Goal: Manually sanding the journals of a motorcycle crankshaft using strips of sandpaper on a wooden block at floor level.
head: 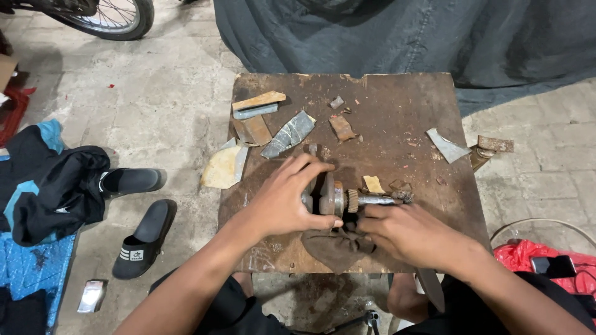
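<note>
Head view: crankshaft (338,200), mid-near on rusty board (397,111). Left hand (282,198) grasps its webs; right hand (406,232) pinches dark rag (335,248) below the shaft. Metal scraps (288,133) lie far-left. Best practice: steady the webs firmly, wipe along the shaft.

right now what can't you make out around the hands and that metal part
- Head view: the left hand covers the crank part's left end.
- The right hand hides its own fingertips and part of the dark rag.
- The wheel is cut off by the top edge.
</note>
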